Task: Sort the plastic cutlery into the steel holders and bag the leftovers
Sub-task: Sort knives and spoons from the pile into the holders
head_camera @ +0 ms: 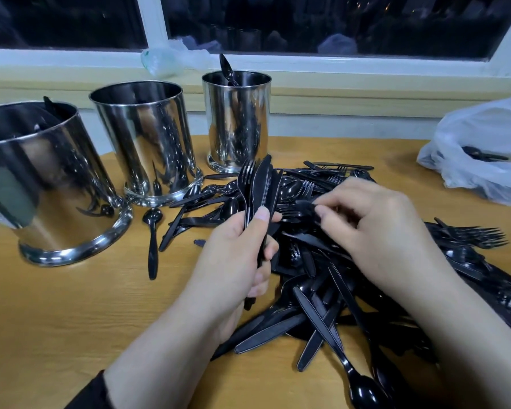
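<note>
On the wooden surface (71,314) the cutlery pile (337,290) ran past the right edge. Left hand (233,261) gripped an upright bundle of knives and a fork (258,184); right hand (378,228), fingers curled, pinched a blurred black piece. Beyond stood three steel holders (148,143), contents mostly hidden, and a white bag (484,143) holding spoons. No writing was legible.

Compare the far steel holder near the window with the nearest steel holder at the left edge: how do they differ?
The far shiny steel cylindrical holder looks narrower and stands upright; the nearest shiny steel cylindrical holder looks wider and appears tilted in this wide-angle view. A black plastic spoon sticks well above the far holder's rim; only a dark tip shows above the nearest one's. Both are mirror-polished with flared bases.
</note>
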A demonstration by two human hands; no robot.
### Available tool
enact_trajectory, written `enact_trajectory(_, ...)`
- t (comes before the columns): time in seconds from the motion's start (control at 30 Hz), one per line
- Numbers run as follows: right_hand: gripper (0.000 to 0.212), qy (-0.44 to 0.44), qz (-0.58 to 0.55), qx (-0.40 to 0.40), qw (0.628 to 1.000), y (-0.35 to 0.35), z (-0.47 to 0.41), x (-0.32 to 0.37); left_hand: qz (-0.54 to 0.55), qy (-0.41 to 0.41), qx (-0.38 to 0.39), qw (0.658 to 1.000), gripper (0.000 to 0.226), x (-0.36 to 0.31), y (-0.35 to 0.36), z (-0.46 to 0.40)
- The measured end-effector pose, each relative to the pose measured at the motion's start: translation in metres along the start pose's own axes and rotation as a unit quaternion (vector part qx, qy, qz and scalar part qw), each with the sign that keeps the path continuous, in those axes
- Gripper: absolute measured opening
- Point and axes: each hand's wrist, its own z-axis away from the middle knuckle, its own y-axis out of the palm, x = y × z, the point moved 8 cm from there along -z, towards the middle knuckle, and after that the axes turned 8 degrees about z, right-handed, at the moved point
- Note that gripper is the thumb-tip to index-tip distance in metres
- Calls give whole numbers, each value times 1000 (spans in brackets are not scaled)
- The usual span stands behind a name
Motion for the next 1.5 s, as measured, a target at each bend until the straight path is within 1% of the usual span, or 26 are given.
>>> enact_trajectory(0.07, 18, 34, -70, -59, 995, -15, 0, 0, -6, 3, 6, 1000, 28, -1, 1, 1)
enact_trajectory(0.17, 15, 98, -219, -93, 966, -24, -3, -4, -21, 8, 16, 1000, 29, -2, 3, 2)
enact_trajectory(0.23, 14, 122, -278, -88, 949, -21, -5, -3, -29, 10, 26, 999, 29, -3, 6, 4)
enact_trajectory(0.3, 13, 151, -343, -66, 925, -11, -6, -2, -37, 6, 33, 999, 31, -3, 9, 6)
enact_trajectory(0.37, 12, 181, -376, -47, 908, 2, -3, -1, -54, 4, 43, 998, 37, -4, 11, 8)
enact_trajectory(0.47, 11, 187, -343, -43, 919, 11, -1, 2, -87, 13, 62, 994, 46, -6, 15, 10)
enact_trajectory(0.53, 11, 193, -346, -48, 917, 13, 0, 5, -89, 19, 76, 993, 45, -7, 18, 11)
enact_trajectory(0.6, 11, 195, -349, -59, 915, 13, -1, 7, -68, 15, 89, 994, 40, -7, 20, 11)
enact_trajectory(0.73, 12, 180, -319, -71, 928, 9, 0, 12, -48, 13, 122, 991, 31, -7, 25, 14)
enact_trajectory(0.83, 12, 170, -300, -71, 936, 7, 0, 16, -54, 8, 134, 990, 9, -6, 26, 13)
enact_trajectory(0.87, 10, 166, -296, -70, 938, 7, 0, 18, -55, 5, 129, 990, 7, -5, 25, 12)
enact_trajectory(0.93, 6, 163, -312, -78, 933, 7, 0, 19, -55, 3, 120, 991, 17, -3, 22, 11)
enact_trajectory(0.97, 12, 170, -328, -87, 925, 8, 1, 17, -52, 2, 117, 992, 21, -3, 22, 11)
enact_trajectory(1.03, 21, 195, -348, -88, 913, 10, 1, 12, -46, 3, 119, 992, 22, -4, 22, 12)
enact_trajectory(1.17, 32, 238, -355, -14, 904, 27, 3, 7, -54, 12, 129, 990, 26, -6, 24, 11)
enact_trajectory(1.23, 29, 245, -363, 7, 899, 31, 4, 7, -60, 17, 144, 988, 32, -7, 27, 12)
enact_trajectory(1.4, 19, 221, -369, 35, 902, 31, 1, 11, -30, 16, 170, 985, 30, -7, 31, 16)
enact_trajectory(1.5, 23, 211, -373, 35, 903, 31, 1, 12, -27, 13, 169, 985, 30, -6, 30, 16)
